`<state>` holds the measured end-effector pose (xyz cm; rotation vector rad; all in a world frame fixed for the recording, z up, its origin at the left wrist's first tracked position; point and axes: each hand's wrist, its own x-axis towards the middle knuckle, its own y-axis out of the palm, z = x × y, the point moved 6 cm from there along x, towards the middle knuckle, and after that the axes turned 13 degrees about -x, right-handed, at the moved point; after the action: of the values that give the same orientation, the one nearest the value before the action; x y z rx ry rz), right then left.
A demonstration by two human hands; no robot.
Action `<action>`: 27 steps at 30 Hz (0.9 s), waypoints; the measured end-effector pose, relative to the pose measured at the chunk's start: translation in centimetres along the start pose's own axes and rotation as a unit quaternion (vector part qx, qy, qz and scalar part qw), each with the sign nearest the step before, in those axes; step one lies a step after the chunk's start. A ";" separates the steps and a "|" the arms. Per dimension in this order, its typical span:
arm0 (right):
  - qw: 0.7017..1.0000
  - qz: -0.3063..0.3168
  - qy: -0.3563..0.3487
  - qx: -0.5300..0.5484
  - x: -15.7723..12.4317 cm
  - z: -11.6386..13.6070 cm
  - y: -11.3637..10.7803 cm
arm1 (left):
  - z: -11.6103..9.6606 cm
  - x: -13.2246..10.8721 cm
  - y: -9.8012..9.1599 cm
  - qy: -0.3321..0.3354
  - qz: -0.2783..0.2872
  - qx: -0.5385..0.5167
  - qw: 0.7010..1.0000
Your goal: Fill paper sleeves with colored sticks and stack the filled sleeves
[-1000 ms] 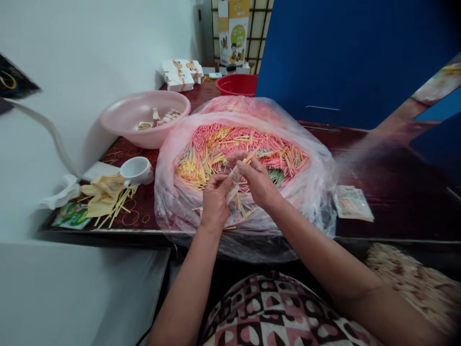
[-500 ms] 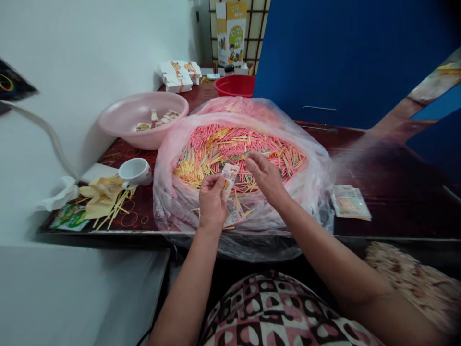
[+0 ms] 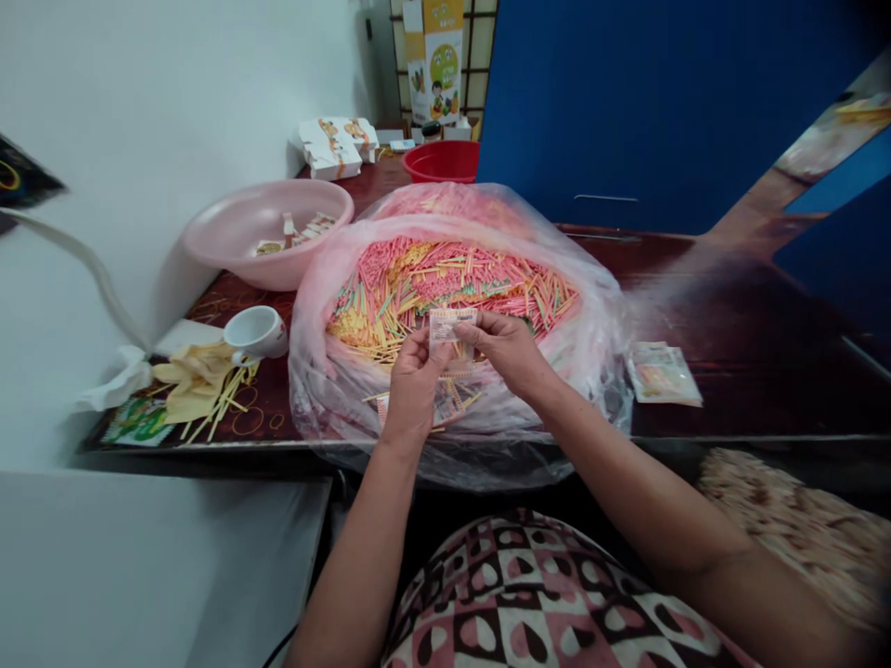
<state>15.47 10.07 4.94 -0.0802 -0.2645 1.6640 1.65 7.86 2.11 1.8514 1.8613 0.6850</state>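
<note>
Stretching from a white wall (image 3: 174,93) to a blue panel (image 3: 626,111), the dark, glossy table (image 3: 758,325) fills the middle of the view. At the back stand a tall yellow-and-white box (image 3: 444,70), some white cartons (image 3: 334,148) and a red basin (image 3: 440,160), the basin partly hidden by the panel. On the left lie a yellow cloth (image 3: 191,371), loose yellow sticks (image 3: 221,405) and a green packet (image 3: 137,422), with a white cup (image 3: 254,331) just beside the cloth. On the right lie some flat packets (image 3: 666,374).

A pink bowl (image 3: 223,227) near the wall holds small pale pieces (image 3: 313,227), too small to name. Beside it, a large clear bag (image 3: 602,371) gapes around a heap of thin pink, yellow and green sticks (image 3: 452,278).

Over the bag's front part is a small clear packet (image 3: 445,325), upright between the two hands. The left hand (image 3: 412,385) grips its lower left side, thumb in front; the right hand (image 3: 511,351) pinches its upper right part. Another packet (image 3: 449,405) lies below, partly behind the left hand.
</note>
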 end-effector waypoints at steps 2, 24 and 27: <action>1.000 -0.003 -0.010 -0.005 -0.3 0.0 -0.3 | 0.2 -0.1 0.2 -0.004 0.003 0.015 1.000; 0.863 -0.368 0.107 -0.330 -11.1 -6.5 -26.1 | -2.7 -3.5 -3.1 0.212 0.119 0.618 0.747; 0.785 -0.346 0.143 -0.493 -12.3 -8.4 -27.5 | -1.5 -3.1 -3.4 0.212 0.112 0.657 0.715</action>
<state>45.33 1.44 1.58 -0.9100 -0.8054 0.6182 -1.95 4.74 1.07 2.9367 2.8068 -0.4539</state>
